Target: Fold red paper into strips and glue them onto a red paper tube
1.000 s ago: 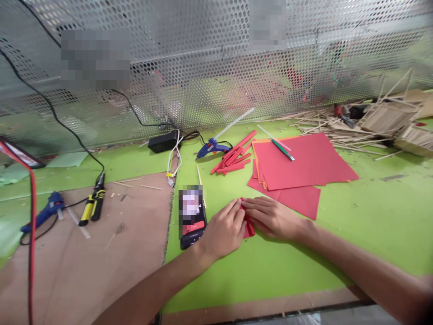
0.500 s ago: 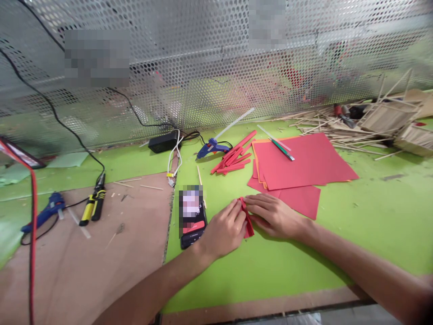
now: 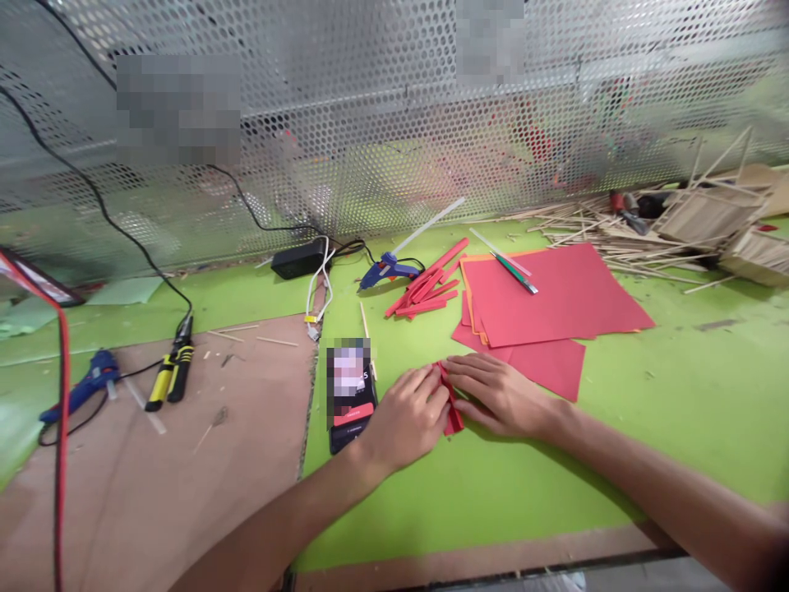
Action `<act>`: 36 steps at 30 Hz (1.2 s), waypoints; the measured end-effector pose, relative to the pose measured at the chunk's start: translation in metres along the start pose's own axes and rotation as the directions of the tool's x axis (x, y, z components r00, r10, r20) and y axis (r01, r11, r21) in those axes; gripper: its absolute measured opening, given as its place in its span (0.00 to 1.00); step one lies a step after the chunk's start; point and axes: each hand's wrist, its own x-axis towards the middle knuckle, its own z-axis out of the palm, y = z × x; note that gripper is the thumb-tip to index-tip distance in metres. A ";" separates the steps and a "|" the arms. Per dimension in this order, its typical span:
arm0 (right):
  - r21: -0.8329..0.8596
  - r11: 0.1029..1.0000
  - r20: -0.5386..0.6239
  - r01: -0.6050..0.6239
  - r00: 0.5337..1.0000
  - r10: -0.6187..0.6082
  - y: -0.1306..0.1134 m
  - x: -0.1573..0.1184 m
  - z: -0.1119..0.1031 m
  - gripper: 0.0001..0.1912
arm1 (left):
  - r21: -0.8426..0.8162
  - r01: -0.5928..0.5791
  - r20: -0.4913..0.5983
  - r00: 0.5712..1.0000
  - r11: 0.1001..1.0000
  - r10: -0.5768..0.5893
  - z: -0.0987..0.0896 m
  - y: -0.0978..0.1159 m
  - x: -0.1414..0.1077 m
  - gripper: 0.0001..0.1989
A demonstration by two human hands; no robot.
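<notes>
A narrow folded piece of red paper lies on the green table between my hands, partly hidden by their fingers. My left hand has its curled fingers on the paper's left side. From the right, my right hand presses its fingertips along the paper's other edge. Just left of my left hand lies a phone with its screen lit. Beyond the hands is a pile of folded red paper strips. Red paper sheets, with orange ones under them, are stacked to the right.
A green cutter knife rests on the sheets. Behind the strips sits a blue glue gun, beside a black power adapter. Yellow-black pliers and another blue glue gun lie left. Thin wooden sticks are heaped back right.
Both hands stay at nearly the same place on the red paper. Only a very slight shift of the fingers and the view shows.
</notes>
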 end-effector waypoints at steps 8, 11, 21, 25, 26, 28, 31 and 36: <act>-0.028 1.000 0.018 0.008 1.000 -0.007 -0.001 0.000 0.001 0.18 | 0.030 -0.043 0.014 0.999 0.999 0.042 -0.003 -0.002 -0.001 0.12; -0.032 0.999 0.020 0.013 1.000 -0.012 0.000 -0.001 0.001 0.18 | 0.040 -0.060 0.014 0.998 0.997 0.059 -0.003 -0.004 0.000 0.13; -0.038 0.999 0.020 0.019 1.000 -0.019 -0.002 0.000 -0.001 0.17 | 0.019 -0.035 -0.014 0.999 0.999 0.036 -0.001 -0.005 0.001 0.15; -0.071 0.991 -0.048 0.112 0.992 -0.115 -0.003 -0.002 -0.001 0.13 | 0.046 -0.075 -0.031 0.997 0.996 0.076 -0.001 -0.005 0.002 0.16; -0.077 0.987 -0.050 0.144 0.988 -0.148 -0.003 -0.003 -0.002 0.11 | 0.045 -0.078 -0.026 0.997 0.996 0.079 -0.001 -0.006 0.002 0.16; -0.084 0.977 -0.031 0.196 0.979 -0.200 -0.004 -0.003 -0.004 0.08 | 0.035 -0.077 -0.005 0.997 0.996 0.078 -0.001 -0.007 0.002 0.16; -0.096 0.970 -0.012 0.223 0.974 -0.226 -0.006 -0.002 -0.006 0.07 | 0.024 -0.098 0.014 0.995 0.995 0.098 -0.001 -0.008 0.001 0.17; -0.121 0.963 -0.035 0.241 0.969 -0.246 -0.014 -0.005 -0.004 0.06 | 0.022 -0.099 0.022 0.995 0.995 0.099 0.000 -0.010 -0.001 0.18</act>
